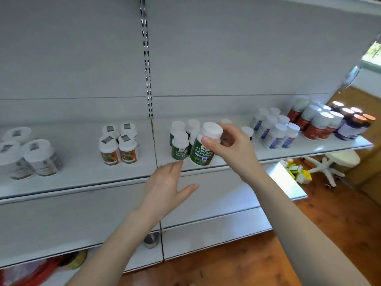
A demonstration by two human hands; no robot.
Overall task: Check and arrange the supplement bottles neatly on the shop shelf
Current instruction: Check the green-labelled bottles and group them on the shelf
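Green-labelled bottle (201,154) tilts at the front of the shelf (82,178), just beside the matching green group (179,147); cannot tell if its base touches the board. Right hand (228,147) pinches it at the neck, thumb and fingers curled just under the white cap (212,130). Left hand (165,186) is spread flat, holding nothing, just below the shelf lip. Smooth rigid plastic, glossy label, round cap: likely light, slippery on the label; the shoulder looks the surest hold. Orange-labelled bottles (118,149) stand left, blue-labelled bottles (276,135) right.
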